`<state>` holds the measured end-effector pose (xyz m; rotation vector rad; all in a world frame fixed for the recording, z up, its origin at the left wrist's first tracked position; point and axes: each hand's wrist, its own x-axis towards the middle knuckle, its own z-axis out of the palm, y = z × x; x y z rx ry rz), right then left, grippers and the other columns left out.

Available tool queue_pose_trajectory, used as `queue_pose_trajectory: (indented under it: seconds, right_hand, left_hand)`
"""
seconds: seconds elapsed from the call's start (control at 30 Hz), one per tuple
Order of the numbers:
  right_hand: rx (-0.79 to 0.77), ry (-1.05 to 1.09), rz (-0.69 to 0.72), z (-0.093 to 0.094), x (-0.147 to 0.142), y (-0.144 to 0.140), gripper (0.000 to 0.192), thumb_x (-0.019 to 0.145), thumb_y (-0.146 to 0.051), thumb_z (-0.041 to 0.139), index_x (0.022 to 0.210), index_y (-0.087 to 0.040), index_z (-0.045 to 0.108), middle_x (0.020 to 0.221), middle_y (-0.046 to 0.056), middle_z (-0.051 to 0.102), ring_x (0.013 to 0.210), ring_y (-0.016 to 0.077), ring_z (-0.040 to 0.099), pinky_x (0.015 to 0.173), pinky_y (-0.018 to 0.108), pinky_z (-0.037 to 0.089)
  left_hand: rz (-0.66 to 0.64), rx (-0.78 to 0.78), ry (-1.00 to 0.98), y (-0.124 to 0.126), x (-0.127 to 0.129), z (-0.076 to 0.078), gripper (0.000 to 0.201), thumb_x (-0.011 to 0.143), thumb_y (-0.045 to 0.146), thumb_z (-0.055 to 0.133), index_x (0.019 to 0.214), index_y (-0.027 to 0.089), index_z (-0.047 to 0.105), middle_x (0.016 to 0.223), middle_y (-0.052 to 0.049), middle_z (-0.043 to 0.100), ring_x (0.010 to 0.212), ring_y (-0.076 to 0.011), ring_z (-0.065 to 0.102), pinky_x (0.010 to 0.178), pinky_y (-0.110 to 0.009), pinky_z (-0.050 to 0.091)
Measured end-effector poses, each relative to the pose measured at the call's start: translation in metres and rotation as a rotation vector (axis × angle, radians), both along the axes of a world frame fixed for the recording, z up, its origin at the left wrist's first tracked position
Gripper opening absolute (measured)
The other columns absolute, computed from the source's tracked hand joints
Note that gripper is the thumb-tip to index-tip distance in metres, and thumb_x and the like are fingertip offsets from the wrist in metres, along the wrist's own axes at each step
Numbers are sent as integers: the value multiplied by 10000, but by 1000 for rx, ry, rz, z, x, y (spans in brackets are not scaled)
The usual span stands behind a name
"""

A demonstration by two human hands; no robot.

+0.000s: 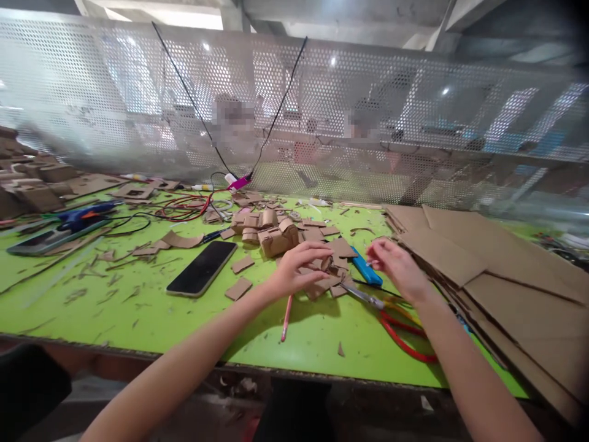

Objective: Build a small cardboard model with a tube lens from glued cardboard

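Observation:
My left hand (299, 268) reaches over a heap of small cardboard pieces (329, 276) on the green table (138, 313), fingertips pinching one of the pieces. My right hand (398, 265) hovers just to the right, fingers curled; whether it holds anything is unclear. A blue utility knife (367, 268) lies between the two hands. Red-handled scissors (396, 319) lie under my right wrist. A pink pencil (287, 317) lies below my left hand.
A black phone (202, 267) lies left of the pile. Folded cardboard shapes (271, 232) stand behind it. Flat cardboard sheets (497, 270) are stacked at the right. A blue glue gun (85, 215), red and black cables (184, 207) and a perforated metal screen (322, 110) are farther back.

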<state>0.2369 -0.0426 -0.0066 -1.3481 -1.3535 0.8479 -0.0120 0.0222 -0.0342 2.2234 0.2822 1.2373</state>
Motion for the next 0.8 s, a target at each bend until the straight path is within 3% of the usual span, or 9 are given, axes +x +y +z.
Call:
queue_pose_trajectory:
  seconds: [0.1,0.2,0.43,0.67,0.8]
  right_hand:
    - [-84,118,235,-6,-27,-5,360,781,-534,620,978,-234,631,1044,41,658,954,161,611,797,283,499]
    - [-137,134,338,-12,-36,-8,339,761,-469,672,1012,-241,656,1035,29,659,912,153,617,812,305,520]
    - [-155,199,334,-13,-37,-11,260,691,-352,747,905,-221,683,924,16,684,825,151,638,753,312,552]
    - [-190,248,353,-11,-42,-12,267,653,-326,773,887,-228,692,869,3,692,754,138,648,735,314,557]
    - [-189,266,295,-12,-47,-10,310,590,-313,807,853,-204,687,825,10,698,739,144,649,694,309,558]
  left_hand:
    - [-8,38,61,-1,0,1,387,784,287,685,1163,230,631,1114,-97,606,913,-158,637,720,-265,594]
    - [13,107,93,0,0,1,396,780,297,690,1168,238,635,1061,-92,622,925,-173,628,758,-285,573]
    - [-57,157,113,1,0,0,443,767,302,705,1200,258,621,1017,-83,635,927,-182,619,812,-320,533]
    - [-62,139,137,1,0,-2,438,769,312,702,1198,265,624,1008,-80,637,907,-176,620,792,-308,533]
    - [-42,134,160,2,0,-3,435,779,327,690,1204,265,620,1004,-78,635,902,-178,617,780,-304,534]
